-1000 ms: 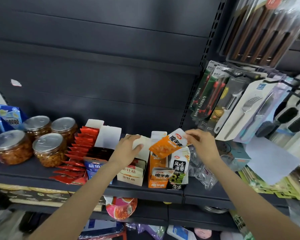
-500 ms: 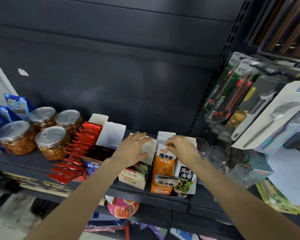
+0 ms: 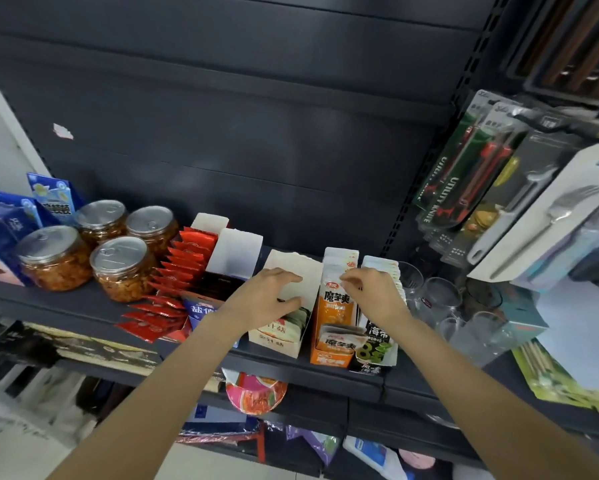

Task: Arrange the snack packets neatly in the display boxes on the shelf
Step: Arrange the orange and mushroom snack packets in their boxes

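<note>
Bare forearms, sleeveless, unadorned hands (image 3: 374, 296)

On the dark shelf (image 3: 66, 306), the left hand (image 3: 263, 299) grips the cream display box (image 3: 284, 327). At its three o'clock, the right hand (image 3: 374, 292) pinches packets in the orange box (image 3: 336, 323).
</note>
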